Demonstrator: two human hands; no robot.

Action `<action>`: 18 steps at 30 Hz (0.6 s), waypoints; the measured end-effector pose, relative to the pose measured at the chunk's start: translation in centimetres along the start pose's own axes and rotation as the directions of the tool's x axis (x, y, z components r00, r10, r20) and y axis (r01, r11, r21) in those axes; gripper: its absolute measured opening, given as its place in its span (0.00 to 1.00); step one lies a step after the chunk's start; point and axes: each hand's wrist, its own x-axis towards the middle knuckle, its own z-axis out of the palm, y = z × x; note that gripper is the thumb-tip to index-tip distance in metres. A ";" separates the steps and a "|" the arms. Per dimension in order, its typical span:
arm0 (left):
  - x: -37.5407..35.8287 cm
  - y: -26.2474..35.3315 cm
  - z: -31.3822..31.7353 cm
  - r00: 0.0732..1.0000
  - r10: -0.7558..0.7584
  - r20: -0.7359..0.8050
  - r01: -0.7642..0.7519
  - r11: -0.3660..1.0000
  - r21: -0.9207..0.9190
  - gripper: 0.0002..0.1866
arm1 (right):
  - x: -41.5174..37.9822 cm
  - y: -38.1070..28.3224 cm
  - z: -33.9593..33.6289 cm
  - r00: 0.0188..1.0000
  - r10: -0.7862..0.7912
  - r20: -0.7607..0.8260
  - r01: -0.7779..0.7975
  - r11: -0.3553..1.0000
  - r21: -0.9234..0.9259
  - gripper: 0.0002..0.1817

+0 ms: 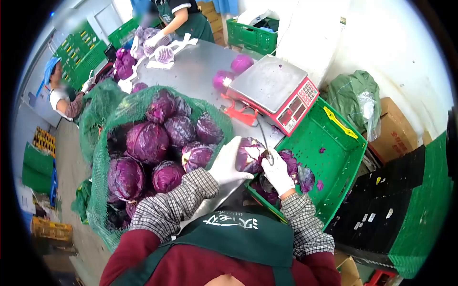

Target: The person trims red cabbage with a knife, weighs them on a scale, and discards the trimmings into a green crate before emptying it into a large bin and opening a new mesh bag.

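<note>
My left hand (pixel 228 165), in a white glove, cups the left side of a red cabbage (pixel 249 153), its thumb stretched below and fingers above. The cabbage's pale cut leaf bases face up. My right hand (pixel 277 172), also white-gloved, is closed at the cabbage's right side around a thin, dark, curved blade-like tool (pixel 264 136), whose grip the fingers mostly hide. Under the right hand, loose purple leaves (pixel 305 177) lie in a green crate (pixel 341 157). To the left, a green mesh sack (pixel 98 190) stands open, full of red cabbages (pixel 147 142).
A red scale (pixel 272 86) stands on the metal table (pixel 195 62), with an orange-red object (pixel 241 113) beside it. Two cabbages (pixel 223 80) lie behind. One person (pixel 183 21) handles net-wrapped cabbages across the table; another person (pixel 64 97) stands at left. Black crates (pixel 377 214) are stacked at right.
</note>
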 end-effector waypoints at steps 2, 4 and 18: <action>0.6 0.0 0.4 0.996 0.091 -0.015 -0.088 0.985 0.147 0.64 | -0.3 0.3 0.5 0.999 -0.047 0.011 0.047 0.999 0.008 0.25; 1.2 -0.5 0.9 0.998 0.059 -0.023 -0.055 0.989 0.135 0.62 | -0.7 -1.9 0.4 0.999 -0.005 0.033 0.004 1.000 0.026 0.25; 1.7 0.3 1.3 0.999 0.001 -0.046 0.007 0.985 0.171 0.53 | 0.6 -4.2 0.5 0.968 -0.143 0.204 0.197 0.941 -0.276 0.20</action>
